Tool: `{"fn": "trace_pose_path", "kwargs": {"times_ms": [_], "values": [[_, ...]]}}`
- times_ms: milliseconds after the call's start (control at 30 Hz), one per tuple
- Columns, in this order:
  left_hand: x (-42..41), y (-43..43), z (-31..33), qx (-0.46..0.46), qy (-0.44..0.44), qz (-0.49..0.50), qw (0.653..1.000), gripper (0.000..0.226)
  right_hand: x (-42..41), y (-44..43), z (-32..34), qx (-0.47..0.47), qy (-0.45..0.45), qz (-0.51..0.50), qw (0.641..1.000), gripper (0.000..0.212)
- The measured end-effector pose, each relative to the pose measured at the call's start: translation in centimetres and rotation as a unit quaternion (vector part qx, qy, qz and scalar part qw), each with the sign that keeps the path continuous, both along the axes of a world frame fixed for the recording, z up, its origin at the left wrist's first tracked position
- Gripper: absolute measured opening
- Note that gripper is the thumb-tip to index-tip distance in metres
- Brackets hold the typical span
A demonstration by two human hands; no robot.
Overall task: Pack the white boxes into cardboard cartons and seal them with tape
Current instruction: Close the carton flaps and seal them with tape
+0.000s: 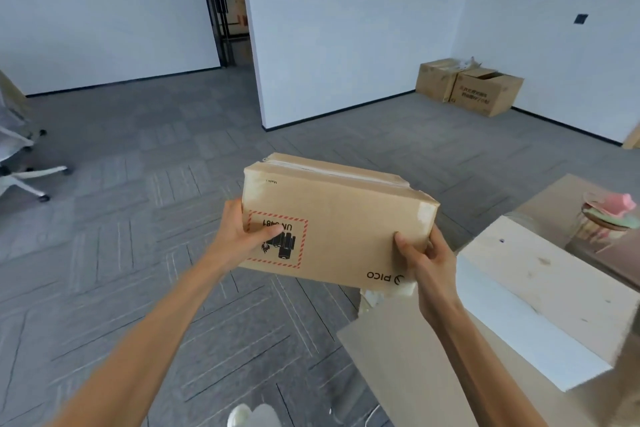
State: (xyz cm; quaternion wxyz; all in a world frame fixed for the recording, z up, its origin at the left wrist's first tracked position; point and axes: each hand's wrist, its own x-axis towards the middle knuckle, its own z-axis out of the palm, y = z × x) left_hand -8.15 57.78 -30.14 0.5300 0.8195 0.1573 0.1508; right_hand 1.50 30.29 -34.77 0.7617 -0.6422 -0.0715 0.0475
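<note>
Both hands hold one closed cardboard carton (341, 218) in the air over the grey carpet floor (145, 204), just left of the desk (408, 367) edge and not touching it. The carton is tilted, with its long face toward the camera. Its print reads upside down: a PICO logo at lower right and a red-hatched battery hazard label at lower left. Clear tape runs along the top seam and wraps down over the upper corners. The left hand (242, 232) grips the left end, thumb pressed flat on the hazard label and the rest of its fingers (266, 231) hidden behind the end. The right hand (427, 263) grips the lower right corner, thumb on the front face, fingers curled round the end panel. Both hands are clenched on the carton, neither released. A white box (540, 291) lies on the desk just right of the right hand, apart from the carton, its long side angled toward bottom right. Past it at the right edge sits a blurry pink and green stack (609, 211); I can't tell what it is. Two more cartons (471, 87) sit in the far corner against the wall, the nearer one with flaps open. A white office chair (20, 163) is at the left edge and a shoe tip (252, 415) at the bottom.
</note>
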Motion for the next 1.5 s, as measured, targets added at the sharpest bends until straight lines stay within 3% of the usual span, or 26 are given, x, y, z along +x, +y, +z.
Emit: {"fn": "trace_pose_path", "kwargs": {"times_ms": [133,433,700,900,1167,1333,1500], "values": [[7.6,6.8,-2.7,-0.021,0.032,-0.021,0.999,0.050,5.5,5.3,-1.1,-0.016,0.000,-0.050,0.999,0.031],[26.1,18.5,-5.7,-0.046,0.067,-0.143,0.986,0.048,15.7,16.0,-3.7,-0.044,0.037,-0.185,0.981,0.031],[41.6,19.2,-6.9,-0.011,0.092,-0.281,0.955,0.041,23.1,18.4,-4.9,-0.039,0.069,-0.311,0.947,0.043],[53.9,17.3,-8.1,0.000,0.115,-0.352,0.929,0.047,30.7,17.8,-7.3,-0.011,0.067,-0.387,0.920,0.029],[66.5,10.8,-8.9,0.016,0.121,-0.498,0.859,0.052,35.3,17.4,-7.2,0.017,0.085,-0.528,0.845,0.027],[73.7,6.9,-11.8,0.015,0.140,-0.600,0.787,0.046,37.8,19.0,-8.1,0.019,0.098,-0.607,0.789,0.033],[79.9,3.3,-12.9,0.014,0.145,-0.700,0.699,0.046,41.7,22.4,-9.4,0.017,0.120,-0.704,0.700,0.045]]}}
